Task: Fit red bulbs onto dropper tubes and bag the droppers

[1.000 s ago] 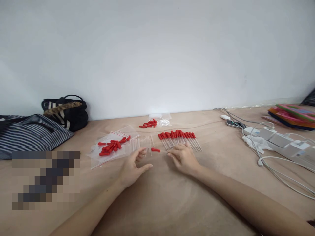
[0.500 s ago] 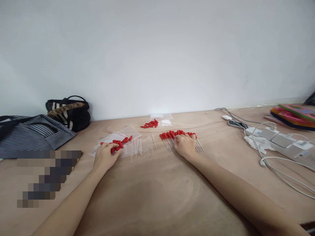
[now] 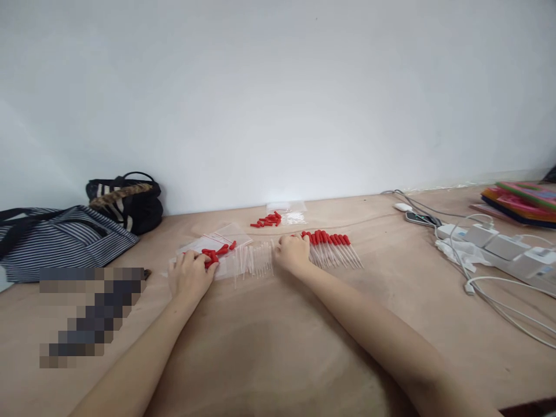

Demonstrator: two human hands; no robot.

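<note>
Droppers [image 3: 332, 249]: in a row on the bench [image 3: 269, 347], a bit right of the middle, red tops toward the wall [image 3: 278, 104].
Room up close: a wide patch of brown bench top lies between the two arms.
Left hand [image 3: 191, 272]: fingers bent down over loose red bulbs [image 3: 223, 249]; I can't tell if they pinch one.
Right hand [image 3: 292, 253]: at the left end of the dropper row, fingers curled and mostly hidden; I can't tell if they hold something.
Tight spot: clear tubes [image 3: 263, 260] lie between the hands, and the right hand is just beside them.
Dropper count: about ten red tops show; the right hand hides that end.
Loose bulb count: at least four; the left hand covers some.
Clear tube count: many, too faint and close to count.
Right side: about four white plugs [image 3: 508, 246] and a white cord [image 3: 469, 288].
Left side: two bags, one a striped bag [image 3: 69, 237], one a black bag [image 3: 145, 208] behind it.
Far pile: a small heap of red bulbs [image 3: 268, 220], too jumbled to count, by one clear packet [image 3: 282, 206].
Surface: flat, brown, with soft cloudy marks.
Back edge: the bench ends at the plain, pale wall.
</note>
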